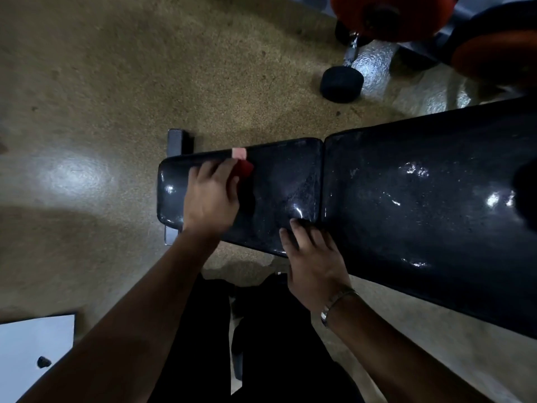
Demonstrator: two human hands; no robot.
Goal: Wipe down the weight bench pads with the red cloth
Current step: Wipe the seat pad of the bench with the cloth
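A black weight bench lies across the middle of the view, with a short seat pad [279,181] on the left and a long back pad [421,205] on the right. My left hand [210,196] lies on the seat pad over the red cloth [244,167]; only a corner of the cloth shows past my fingertips. Whether the fingers curl round it is hidden. My right hand [312,263] rests with straight fingers on the near edge of the bench, at the gap between the two pads. A pink tape patch [239,153] marks the seat pad's far edge.
A black dumbbell [343,80] lies on the speckled floor beyond the bench, next to orange weight plates [389,13] at the top right. The bench's metal foot [177,141] sticks out at the far left end. A white board [32,356] lies at the bottom left.
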